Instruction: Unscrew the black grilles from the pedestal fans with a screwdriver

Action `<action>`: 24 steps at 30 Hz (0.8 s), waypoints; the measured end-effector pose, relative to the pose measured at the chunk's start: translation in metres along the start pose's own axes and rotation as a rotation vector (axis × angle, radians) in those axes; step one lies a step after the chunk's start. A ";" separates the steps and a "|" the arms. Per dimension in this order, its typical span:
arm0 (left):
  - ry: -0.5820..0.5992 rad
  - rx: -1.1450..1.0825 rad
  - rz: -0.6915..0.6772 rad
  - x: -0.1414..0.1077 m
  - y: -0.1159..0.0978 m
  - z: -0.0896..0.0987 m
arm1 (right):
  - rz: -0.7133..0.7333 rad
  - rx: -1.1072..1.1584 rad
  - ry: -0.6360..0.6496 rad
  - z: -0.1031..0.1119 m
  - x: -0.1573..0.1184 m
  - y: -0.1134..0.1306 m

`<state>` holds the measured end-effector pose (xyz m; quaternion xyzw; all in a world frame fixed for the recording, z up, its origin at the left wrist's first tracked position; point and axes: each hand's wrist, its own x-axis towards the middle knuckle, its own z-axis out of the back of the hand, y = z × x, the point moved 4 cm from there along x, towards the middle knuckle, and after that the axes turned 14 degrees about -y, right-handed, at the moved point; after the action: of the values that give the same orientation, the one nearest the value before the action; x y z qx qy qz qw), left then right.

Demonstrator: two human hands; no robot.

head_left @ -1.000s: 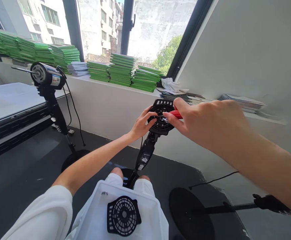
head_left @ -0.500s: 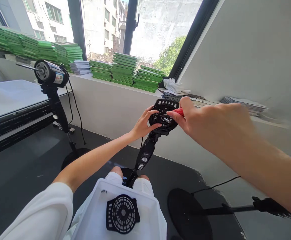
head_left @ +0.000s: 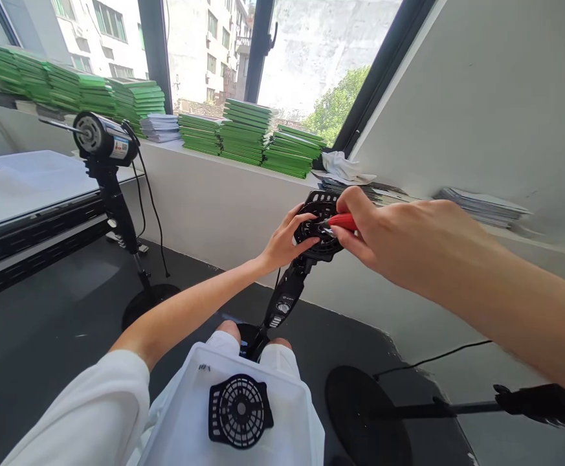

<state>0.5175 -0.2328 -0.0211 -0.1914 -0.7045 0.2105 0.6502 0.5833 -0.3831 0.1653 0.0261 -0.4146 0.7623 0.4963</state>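
Black fan housing between two hands, a red-handled tool at its face

The housing sits at the top of a tilted black stand, in front of the low wall beneath the window, its slotted face turned towards the person.

The left hand is half open at the housing's left side, thumb and forefinger parted and laid over the face, with a gap between them. Whether a fingertip pinches anything small cannot be told.

The right hand is closed on the red-handled tool, thumb and forefinger pinching the handle; the other fingers are mostly hidden. The tool's slim end points leftwards into the housing, between the left hand's fingers. Where its tip touches is unclear.

Below, a white tray rests on the person's lap. A black slotted cover lies flat in it, and near the tray's far left corner are a few small dark pieces, too small to identify.

To the left stands another fan stand bearing a bare motor. A round black base lies to the right.
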 end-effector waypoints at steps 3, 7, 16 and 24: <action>0.003 -0.002 0.003 0.002 0.000 0.002 | -0.081 -0.064 -0.035 0.003 0.001 -0.002; 0.008 -0.019 -0.043 0.006 0.000 0.005 | -0.004 0.025 0.045 -0.003 0.000 0.001; -0.013 0.151 -0.128 0.005 -0.002 0.003 | -0.141 0.011 -0.062 -0.008 -0.005 0.002; 0.018 0.130 -0.099 0.006 -0.003 0.002 | -0.177 -0.146 0.024 -0.005 -0.008 -0.002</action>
<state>0.5146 -0.2325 -0.0147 -0.1157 -0.6920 0.2216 0.6773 0.5911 -0.3857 0.1598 0.0172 -0.4591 0.6836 0.5672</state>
